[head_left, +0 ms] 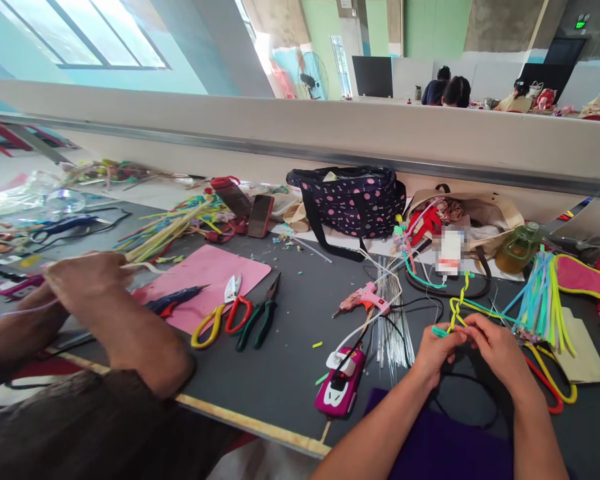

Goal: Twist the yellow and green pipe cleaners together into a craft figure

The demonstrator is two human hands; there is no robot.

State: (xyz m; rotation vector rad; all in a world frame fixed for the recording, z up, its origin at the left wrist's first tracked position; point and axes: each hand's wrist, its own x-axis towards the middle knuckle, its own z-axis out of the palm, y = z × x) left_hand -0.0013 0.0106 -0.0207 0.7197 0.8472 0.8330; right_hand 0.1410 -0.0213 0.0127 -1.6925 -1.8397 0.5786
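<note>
Our two hands meet low in the right half of the frame.

Both our bare forearms rise from the bottom edge and angle toward each other, so that the wrists come close together right of centre. Our left hand (436, 349) is curled with its knuckles turned up and its fingertips pinched shut toward the right. Our right hand (497, 347) faces it, its back toward us and its fingers bent inward to the left, closed in the same pinch. The fingertips of the two hands touch or nearly touch, and both wrists hang a little above the surface.
</note>
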